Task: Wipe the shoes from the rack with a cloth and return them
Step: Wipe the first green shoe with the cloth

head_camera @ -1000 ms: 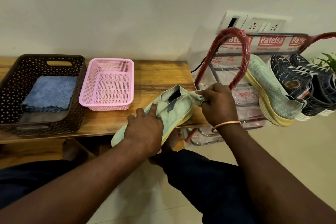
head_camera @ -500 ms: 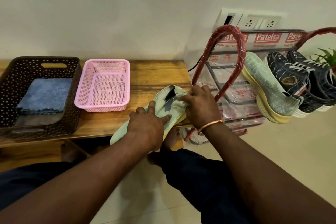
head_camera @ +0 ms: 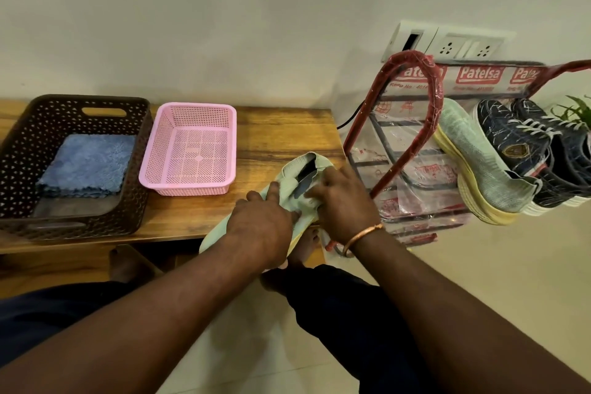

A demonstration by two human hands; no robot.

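Note:
A pale green slip-on shoe (head_camera: 299,166) with a yellow sole lies tilted over the front right edge of the wooden bench (head_camera: 281,128). My left hand (head_camera: 262,227) grips its middle, index finger lying along the upper. My right hand (head_camera: 347,205) holds a small pale cloth (head_camera: 309,200) and presses it onto the upper beside the shoe's opening. The toe end is hidden under my left hand. To the right, the red-framed shoe rack (head_camera: 431,96) carries the matching green shoe (head_camera: 479,163) and a pair of dark blue sneakers (head_camera: 518,144).
A brown perforated basket (head_camera: 19,137) with folded blue cloths (head_camera: 86,163) sits at the bench's left, a pink basket (head_camera: 188,110) beside it. A wall socket panel (head_camera: 447,41) is above the rack. A plant (head_camera: 575,109) shows at far right. My legs are below.
My right hand has moved with the cloth from the shoe's heel end leftward onto the upper near the opening. My left hand keeps its hold on the shoe.

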